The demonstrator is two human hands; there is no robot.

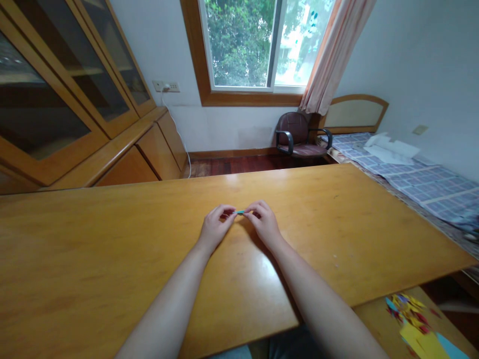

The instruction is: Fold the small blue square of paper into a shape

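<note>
Between my two hands, just above the wooden table (123, 259), is a small, thin blue-green piece (240, 212) that looks like folded paper. My left hand (217, 223) pinches its left end between thumb and fingertips. Its right end is gripped the same way by my right hand (263, 222). The fingers cover most of the piece, so its full shape is hidden.
At lower right, a lower surface holds a pile of colourful paper scraps (409, 311) and yellow paper sheets (422, 343). Beyond the table stand a brown armchair (295, 132), a bed (426, 184) with white sheets on it, and a glass-door cabinet (86, 99).
</note>
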